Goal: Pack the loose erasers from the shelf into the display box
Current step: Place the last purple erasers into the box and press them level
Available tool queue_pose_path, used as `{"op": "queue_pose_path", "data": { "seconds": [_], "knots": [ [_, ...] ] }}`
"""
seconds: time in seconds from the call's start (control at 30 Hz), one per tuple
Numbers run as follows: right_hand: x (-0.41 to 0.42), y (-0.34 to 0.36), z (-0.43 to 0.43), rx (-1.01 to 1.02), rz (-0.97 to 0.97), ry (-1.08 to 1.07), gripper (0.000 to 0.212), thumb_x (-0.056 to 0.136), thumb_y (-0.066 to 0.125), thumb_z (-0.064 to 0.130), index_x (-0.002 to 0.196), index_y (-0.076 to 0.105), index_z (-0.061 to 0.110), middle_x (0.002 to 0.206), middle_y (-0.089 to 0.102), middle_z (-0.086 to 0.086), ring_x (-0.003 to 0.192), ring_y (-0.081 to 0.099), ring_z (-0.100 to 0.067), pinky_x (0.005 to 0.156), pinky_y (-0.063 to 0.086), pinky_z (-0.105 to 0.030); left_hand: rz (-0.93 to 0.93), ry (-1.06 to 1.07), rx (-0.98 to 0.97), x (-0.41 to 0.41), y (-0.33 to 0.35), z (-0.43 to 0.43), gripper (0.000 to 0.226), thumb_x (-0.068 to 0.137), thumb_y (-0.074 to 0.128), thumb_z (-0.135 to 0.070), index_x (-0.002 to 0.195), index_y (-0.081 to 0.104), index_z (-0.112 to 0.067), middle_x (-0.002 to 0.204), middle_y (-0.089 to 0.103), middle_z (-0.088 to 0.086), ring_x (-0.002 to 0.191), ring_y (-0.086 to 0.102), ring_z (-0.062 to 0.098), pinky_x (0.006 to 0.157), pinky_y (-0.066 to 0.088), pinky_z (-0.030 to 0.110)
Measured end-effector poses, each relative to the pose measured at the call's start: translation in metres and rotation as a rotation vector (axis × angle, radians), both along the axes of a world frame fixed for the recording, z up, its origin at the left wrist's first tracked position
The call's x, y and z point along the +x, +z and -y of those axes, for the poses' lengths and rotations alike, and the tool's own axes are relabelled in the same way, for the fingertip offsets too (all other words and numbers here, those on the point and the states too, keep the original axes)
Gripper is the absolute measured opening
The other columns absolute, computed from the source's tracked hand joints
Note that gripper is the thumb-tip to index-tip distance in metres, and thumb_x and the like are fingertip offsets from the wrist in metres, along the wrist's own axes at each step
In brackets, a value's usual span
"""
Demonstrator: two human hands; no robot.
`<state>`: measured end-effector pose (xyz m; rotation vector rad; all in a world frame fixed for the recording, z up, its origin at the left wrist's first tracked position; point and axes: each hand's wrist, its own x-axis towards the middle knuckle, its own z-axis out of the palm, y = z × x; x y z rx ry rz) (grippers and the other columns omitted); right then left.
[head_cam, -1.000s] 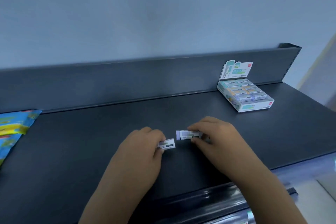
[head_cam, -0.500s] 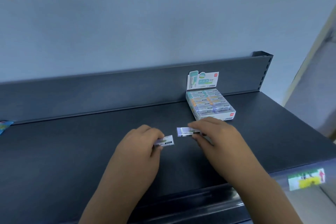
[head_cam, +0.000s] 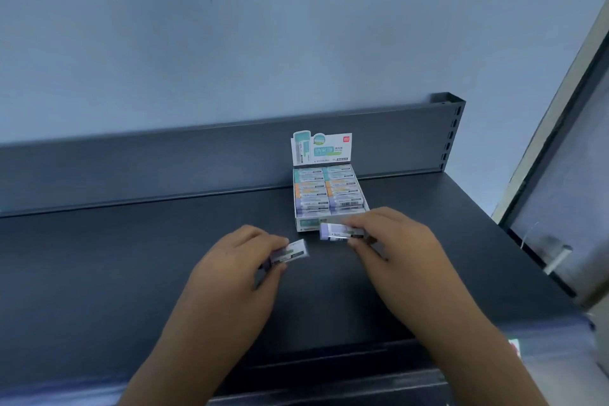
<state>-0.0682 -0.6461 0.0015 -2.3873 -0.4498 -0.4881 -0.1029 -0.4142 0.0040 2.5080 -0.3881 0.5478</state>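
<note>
A white display box [head_cam: 301, 224] with an upright printed header card stands on the dark shelf [head_cam: 131, 257], filled with rows of green, orange and purple sleeved erasers. My right hand [head_cam: 392, 241] pinches a purple-ended eraser [head_cam: 333, 230] just in front of the box's front wall. My left hand [head_cam: 237, 257] pinches a second eraser [head_cam: 291, 251] in a white and purple sleeve, a little left of the box and low over the shelf.
The shelf has a raised dark back panel [head_cam: 164, 165] against a pale blue wall. Its right end stops at a slotted upright [head_cam: 454, 128]. A transparent price rail [head_cam: 553, 339] runs along the front edge.
The view has swung right, so the box now sits directly beyond my hands. Both hands, each holding its eraser, have come closer to the box front.
</note>
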Motion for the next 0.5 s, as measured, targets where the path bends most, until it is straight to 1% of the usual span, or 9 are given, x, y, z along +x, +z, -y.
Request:
{"op": "queue_pose_path", "data": {
  "seconds": [0.07,0.1,0.17,0.23,0.27,0.33,0.4,0.43,0.5],
  "knots": [
    [0.008,0.003,0.005,0.018,0.015,-0.032,0.025,0.093,0.067,0.019,0.116,0.071,0.028,0.108,0.065,0.018,0.098,0.06,-0.005,0.088,0.052,-0.029,0.024,-0.029,-0.01,0.009,0.008,-0.001,0.023,0.087,0.074,-0.018,0.105,0.071,-0.032,0.096,0.061,-0.021,0.089,0.059,0.001,0.076,0.047,0.016],
    [0.011,0.003,0.008,0.028,0.013,-0.053,0.025,0.093,0.068,0.019,0.116,0.072,0.028,0.106,0.064,0.019,0.096,0.06,-0.004,0.086,0.052,-0.027,0.032,-0.047,-0.033,0.014,0.011,-0.001,0.024,0.087,0.075,-0.017,0.103,0.07,-0.034,0.095,0.061,-0.02,0.088,0.061,0.002,0.075,0.047,0.017],
    [0.017,0.004,0.013,0.057,-0.008,-0.082,0.025,0.092,0.069,0.019,0.115,0.072,0.03,0.103,0.064,0.021,0.093,0.06,0.0,0.082,0.049,-0.019,0.035,-0.089,-0.101,0.025,0.017,-0.003,0.027,0.086,0.077,-0.014,0.101,0.071,-0.036,0.096,0.064,-0.019,0.086,0.063,0.006,0.073,0.05,0.022],
    [0.02,0.005,0.015,0.1,-0.026,-0.077,0.025,0.091,0.071,0.018,0.112,0.073,0.031,0.099,0.064,0.022,0.091,0.061,0.0,0.078,0.046,-0.013,0.027,-0.134,-0.158,0.038,0.021,-0.003,0.027,0.084,0.079,-0.013,0.1,0.073,-0.034,0.096,0.066,-0.018,0.085,0.065,0.009,0.072,0.052,0.024],
    [0.022,0.006,0.016,0.115,-0.033,-0.067,0.024,0.09,0.072,0.017,0.11,0.074,0.032,0.097,0.065,0.022,0.091,0.061,0.0,0.076,0.047,-0.012,0.02,-0.147,-0.179,0.045,0.021,-0.003,0.026,0.084,0.079,-0.013,0.1,0.074,-0.033,0.095,0.067,-0.017,0.086,0.065,0.009,0.072,0.051,0.022],
    [0.029,0.007,0.018,0.127,-0.055,-0.043,0.025,0.09,0.072,0.017,0.109,0.074,0.032,0.097,0.068,0.02,0.091,0.062,0.0,0.077,0.05,-0.017,0.017,-0.168,-0.196,0.061,0.016,-0.006,0.022,0.084,0.08,-0.014,0.101,0.075,-0.028,0.093,0.066,-0.015,0.086,0.065,0.008,0.073,0.05,0.018],
    [0.038,0.008,0.021,0.157,-0.093,-0.011,0.025,0.09,0.073,0.017,0.108,0.075,0.033,0.098,0.071,0.019,0.092,0.065,-0.002,0.08,0.052,-0.021,0.042,-0.215,-0.163,0.078,0.008,-0.009,0.021,0.086,0.078,-0.015,0.104,0.075,-0.023,0.093,0.065,-0.015,0.085,0.064,0.008,0.074,0.051,0.021],
    [0.041,0.01,0.022,0.206,-0.113,0.015,0.025,0.09,0.073,0.015,0.106,0.076,0.034,0.099,0.072,0.018,0.092,0.066,-0.003,0.082,0.053,-0.021,0.065,-0.247,-0.139,0.086,0.003,-0.01,0.021,0.087,0.077,-0.015,0.106,0.074,-0.021,0.094,0.064,-0.015,0.086,0.063,0.009,0.075,0.053,0.025],
    [0.046,0.014,0.023,0.396,-0.148,0.084,0.026,0.092,0.071,0.009,0.105,0.077,0.03,0.101,0.076,0.014,0.092,0.07,-0.007,0.086,0.055,-0.021,0.102,-0.306,-0.105,0.099,-0.007,-0.011,0.021,0.089,0.075,-0.015,0.109,0.073,-0.018,0.096,0.063,-0.013,0.087,0.062,0.009,0.077,0.054,0.029]
  ]
}}
